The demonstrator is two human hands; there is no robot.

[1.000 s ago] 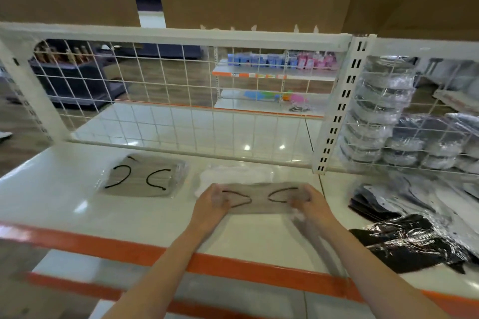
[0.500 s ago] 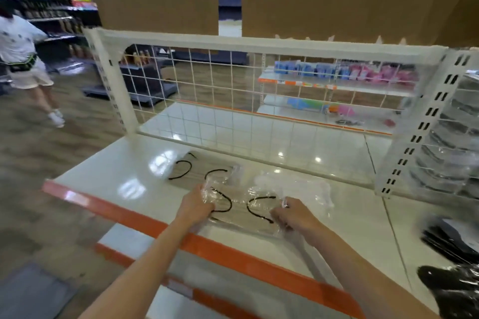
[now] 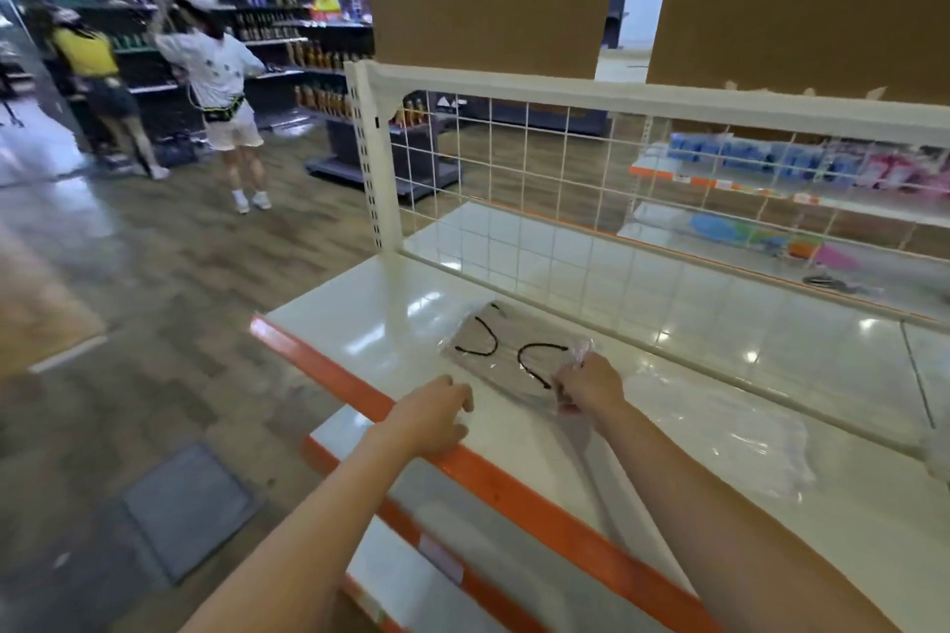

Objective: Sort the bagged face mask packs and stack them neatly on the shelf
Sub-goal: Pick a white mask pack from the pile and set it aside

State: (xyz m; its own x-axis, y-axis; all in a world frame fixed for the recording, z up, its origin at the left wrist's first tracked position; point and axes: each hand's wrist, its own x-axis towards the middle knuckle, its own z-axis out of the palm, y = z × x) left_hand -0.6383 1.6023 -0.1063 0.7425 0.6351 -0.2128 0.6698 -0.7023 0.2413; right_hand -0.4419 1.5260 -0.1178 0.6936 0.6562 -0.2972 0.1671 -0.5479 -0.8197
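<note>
While your right hand [image 3: 591, 383] pinches the clear-bagged grey mask pack with black ear loops [image 3: 514, 355] on the white shelf [image 3: 360, 324], square it up; your left hand [image 3: 437, 414] rests loose-fingered, holding nothing.

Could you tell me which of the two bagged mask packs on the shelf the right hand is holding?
The grey pack with black ear loops, gripped at its near right corner by the right hand. The pale clear-bagged pack lies untouched to its right.
</note>
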